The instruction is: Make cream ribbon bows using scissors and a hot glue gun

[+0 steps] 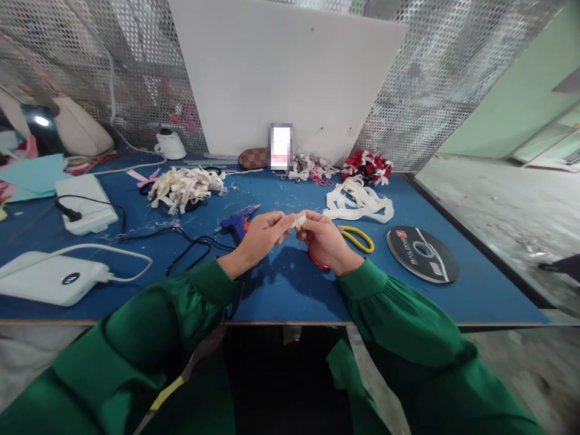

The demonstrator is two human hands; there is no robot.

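Between my fingertips, above the middle of the blue table [290,296], is a small cream piece of ribbon [299,222], bunched up and mostly covered by my fingers. My left hand [265,234] pinches it from one side, thumb against forefinger. From the other side my right hand [325,235] pinches it too. A blue glue gun [235,222] lies just left of my left hand. Beside and partly under my right hand show a yellow scissor handle [366,241] and a red loop [317,260]. A loose length of white ribbon [380,208] lies beyond my right hand.
At the back are a heap of cream ribbon pieces [183,187], red-and-white ribbon pieces [366,166] and a propped phone [280,148]. A black spool [408,254] lies right. A power bank [49,284], a white power strip [88,205] and cables occupy the left.
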